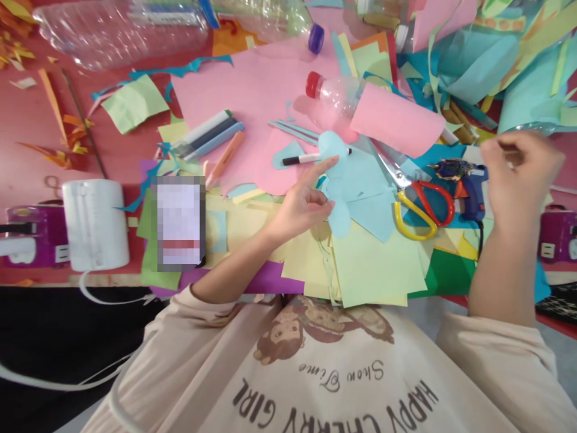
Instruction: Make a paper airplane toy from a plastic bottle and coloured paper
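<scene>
Light blue paper cut-out (pixel 360 180), flat on the heap of sheets just beyond the left hand (pixel 302 207), at or against its curled fingers; rounded lobes, smooth matte paper. Left hand with forefinger stretched out towards a white marker with a black cap (pixel 311 159) lying across the far lobe of the cut-out, other fingers curled in, gripping nothing. Right hand (pixel 518 174) raised off the table, well apart from the left, blurred, fingers loosely bent; impossible to tell whether pinching anything. Between the two hands, scissors (pixel 424 207) with red and yellow loop handles, blades partly under blue paper, and a blue glue gun (pixel 466 186) just beside the right hand, cord half covered. Beyond the left forefinger, a clear plastic bottle (pixel 331 99) with a red cap, body wrapped in a pink paper roll (pixel 396 123), on a big pink sheet (pixel 252 90). Out to the left of the left hand, a bundle of pens (pixel 210 135), a pixelated flat rectangle (pixel 180 222) and a white cylinder (pixel 94 222). Under the left wrist, overlapping pale yellow and green sheets (pixel 378 264). Far beyond both hands, paper scraps and a large clear bottle (pixel 121 30), cut off by the frame.
</scene>
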A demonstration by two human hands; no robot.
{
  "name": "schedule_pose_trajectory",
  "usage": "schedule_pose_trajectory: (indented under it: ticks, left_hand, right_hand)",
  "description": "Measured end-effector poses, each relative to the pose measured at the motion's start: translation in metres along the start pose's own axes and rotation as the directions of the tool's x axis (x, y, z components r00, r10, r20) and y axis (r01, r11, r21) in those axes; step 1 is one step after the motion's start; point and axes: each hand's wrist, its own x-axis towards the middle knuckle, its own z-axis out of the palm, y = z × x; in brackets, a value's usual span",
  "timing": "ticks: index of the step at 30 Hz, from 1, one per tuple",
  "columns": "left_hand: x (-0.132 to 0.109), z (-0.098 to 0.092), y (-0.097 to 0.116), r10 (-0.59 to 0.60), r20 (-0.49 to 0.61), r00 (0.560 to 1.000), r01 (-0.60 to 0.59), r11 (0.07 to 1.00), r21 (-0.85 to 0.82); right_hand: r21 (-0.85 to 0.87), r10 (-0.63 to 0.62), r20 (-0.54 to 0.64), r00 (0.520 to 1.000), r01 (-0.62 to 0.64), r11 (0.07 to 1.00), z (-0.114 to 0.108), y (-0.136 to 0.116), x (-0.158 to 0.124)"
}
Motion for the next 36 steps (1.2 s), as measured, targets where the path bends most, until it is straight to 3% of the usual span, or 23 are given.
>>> schedule_pose_trajectory:
  ticks: [3,6,8,11,15,22,27,31,36]
  left_hand:
    - [0.000,-0.001,-0.001,-0.001,-0.014,1.000,0.001,1.000,0.014]
    - [0.001,-0.005,-0.003,0.015,-0.029,0.999,-0.014,0.999,0.032]
    - [0.003,-0.007,-0.005,0.045,-0.031,0.999,-0.044,0.998,0.040]
    - [0.005,-0.011,-0.008,0.078,-0.033,0.996,-0.076,0.996,0.041]
    - [0.007,-0.013,-0.014,0.074,-0.046,0.996,-0.072,0.997,0.034]
    - [-0.001,-0.021,-0.007,0.037,-0.149,0.988,-0.021,0.994,0.107]
    - [-0.009,-0.027,-0.005,0.029,-0.128,0.991,-0.010,0.989,0.149]
    - [-0.008,-0.027,-0.004,0.027,-0.070,0.997,-0.018,0.992,0.127]
    - [-0.008,-0.022,0.008,-0.082,0.049,0.995,0.076,0.991,0.110]
  right_hand:
    - [0.033,-0.196,0.135,0.971,0.193,0.981,0.012,-0.046,0.017]
    - [-0.015,-0.365,0.326,0.872,0.391,0.920,0.028,-0.085,0.030]
    - [-0.072,-0.369,0.412,0.833,0.434,0.898,0.040,-0.103,0.036]
    - [-0.185,-0.278,0.477,0.834,0.404,0.896,0.057,-0.115,0.042]
    - [-0.236,-0.239,0.454,0.858,0.374,0.897,0.053,-0.115,0.042]
    - [-0.207,-0.319,0.309,0.896,0.390,0.897,-0.016,-0.092,0.001]
    - [-0.121,-0.433,0.306,0.848,0.486,0.866,-0.040,-0.066,-0.050]
    - [-0.083,-0.502,0.315,0.805,0.550,0.831,-0.040,-0.055,-0.082]
    - [-0.052,-0.524,0.348,0.778,0.574,0.817,-0.039,-0.049,-0.101]
